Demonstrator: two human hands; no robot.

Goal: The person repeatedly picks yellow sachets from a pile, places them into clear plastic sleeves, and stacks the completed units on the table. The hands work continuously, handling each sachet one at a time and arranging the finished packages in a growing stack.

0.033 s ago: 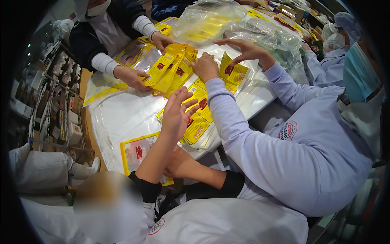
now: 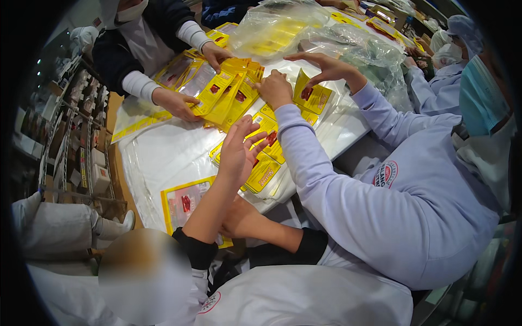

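Note:
My left hand [image 2: 239, 149] is raised over the table with its palm turned up and fingers spread, holding nothing. Below and beside it lie flat yellow pouches [image 2: 263, 174] with red pictures. Crossing behind my left forearm is my right hand [image 2: 238, 217], low at the table's near edge; its fingers are hidden. Close to it lies a yellow-bordered pouch with a clear window [image 2: 176, 198], partly covered by my left forearm. Across the table, a co-worker's two hands grip a fanned stack of yellow pouches [image 2: 220, 95].
A co-worker in a lilac sweatshirt [image 2: 353, 217] reaches in from the right, one hand beside a folded yellow pouch [image 2: 314, 96]. Crumpled clear plastic bags [image 2: 359, 60] cover the table's far side. Shelving with boxes [image 2: 89, 146] stands at the left. A white sheet [image 2: 147, 157] covers the tabletop.
The lilac-sleeved co-worker's raised hand has shifted slightly left. My left hand has moved barely, its fingers still spread. The pouches look the same.

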